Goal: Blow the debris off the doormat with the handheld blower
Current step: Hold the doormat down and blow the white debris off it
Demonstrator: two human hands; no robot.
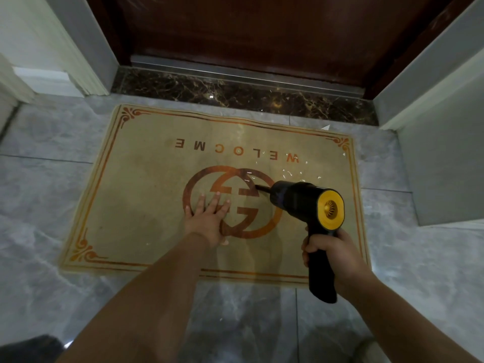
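A tan doormat (146,179) with an orange border, a round logo and reversed lettering lies on the grey tiled floor before a door. My left hand (207,218) presses flat on the mat's middle, fingers spread. My right hand (332,255) grips the handle of a black handheld blower (301,203) with a yellow rear end. Its thin nozzle points away and left over the logo. Small white debris (288,174) lies scattered on the mat's far right part, just beyond the nozzle.
A dark wooden door (262,35) with a metal threshold strip stands behind a dark marble sill (235,95), which carries a few white scraps. White door trim (78,69) is at left, and a grey wall panel (445,166) at right. Grey tiles (52,205) surround the mat.
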